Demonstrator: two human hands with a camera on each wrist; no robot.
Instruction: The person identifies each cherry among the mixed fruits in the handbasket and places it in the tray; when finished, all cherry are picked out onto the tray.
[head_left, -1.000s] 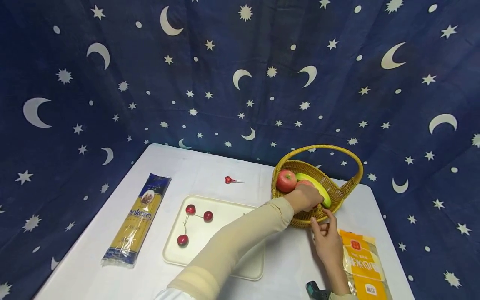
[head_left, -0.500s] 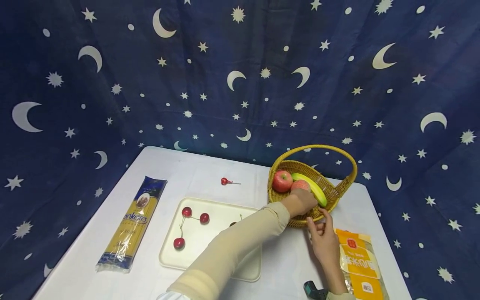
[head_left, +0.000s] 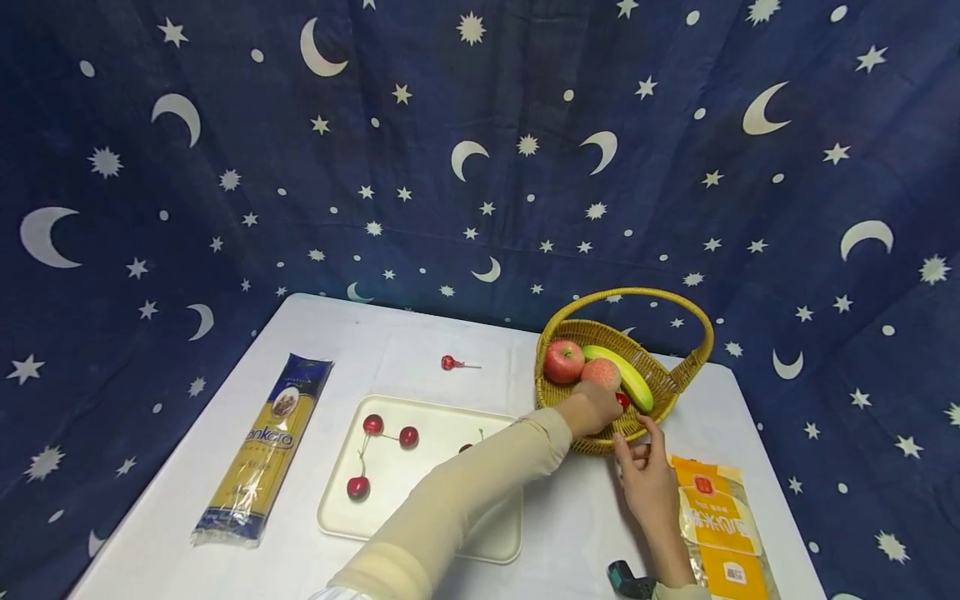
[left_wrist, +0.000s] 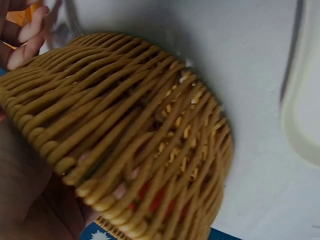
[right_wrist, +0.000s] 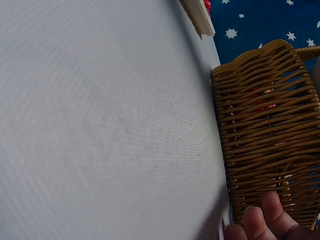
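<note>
A wicker basket [head_left: 675, 379] with a tall handle stands at the table's back right. Inside are a red apple [head_left: 564, 362], a peach [head_left: 602, 374], a banana [head_left: 636, 385] and a red cherry [head_left: 622, 401]. My left hand [head_left: 594, 410] reaches down into it, right beside the cherry, with its fingertips mostly hidden. Through the weave in the left wrist view, parts of that hand show behind the basket wall [left_wrist: 125, 115]. My right hand [head_left: 649, 479] holds the near rim between thumb and forefinger, while other fingertips [right_wrist: 254, 218] lie against the outer wall.
A cream tray [head_left: 420, 508] bears several cherries, one partly covered by my left sleeve [head_left: 465, 492]. Behind it lies a red lollipop [head_left: 448, 362]. A spaghetti packet [head_left: 262, 450] lies left, an orange food packet [head_left: 723, 525] right. A starry curtain [head_left: 420, 167] hangs behind.
My left hand has drawn back slightly leftward inside the basket, so the cherry beside the banana shows. The right hand keeps its place on the rim. The head view has shifted a little.
</note>
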